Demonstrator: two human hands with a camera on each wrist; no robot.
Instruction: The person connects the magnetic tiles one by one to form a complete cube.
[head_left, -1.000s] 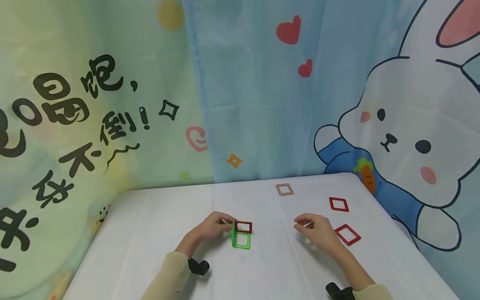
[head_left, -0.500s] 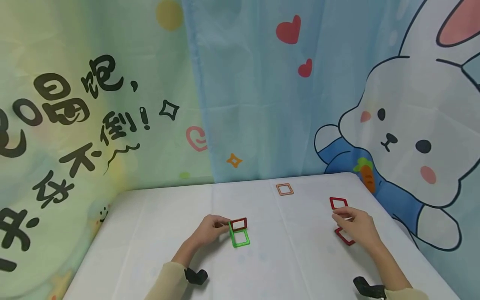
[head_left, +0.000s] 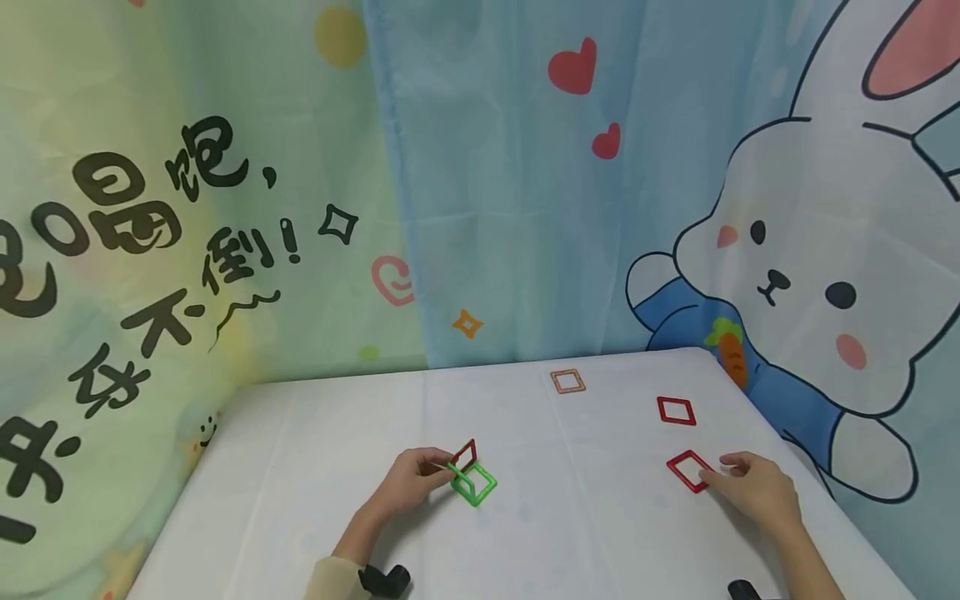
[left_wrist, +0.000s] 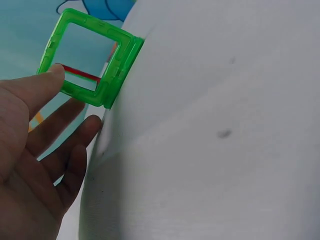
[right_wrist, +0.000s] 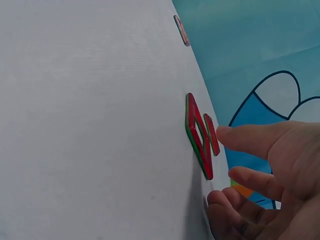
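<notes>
"Pale blue and green curtain [head_left: 480,208] all across the far side, big cartoon rabbit [head_left: 847,275] printed on the right. White-covered table [head_left: 540,533] in front of it. What are the hands doing?"

"Left hand [head_left: 411,479] is left of the middle, thumb and fingers pinching the joined squares [left_wrist: 119,65]. Right hand [head_left: 761,492] is way over on the right, thumb and fingers parted, no grip on anything that I can see. Its fingertips are right at the nearer red square [head_left: 683,476]. Touching it or just over it, can't tell."

"OK, and what's in that cluster?"

"Looks like two green frames plus one red frame [head_left: 475,451] on the far side, stuck edge to edge at angles, not flat. Can't tell if it's resting on the cloth or lifted a bit."

"So how far along, you reckon?"

"About half, counting pieces. Three joined, three loose: the nearer red square, the farther red square [head_left: 679,422] just beyond it, and an orange square [head_left: 572,390] near the far edge, left of both. Those three aren't attached to anything yet, so they're what's left imo."
</notes>
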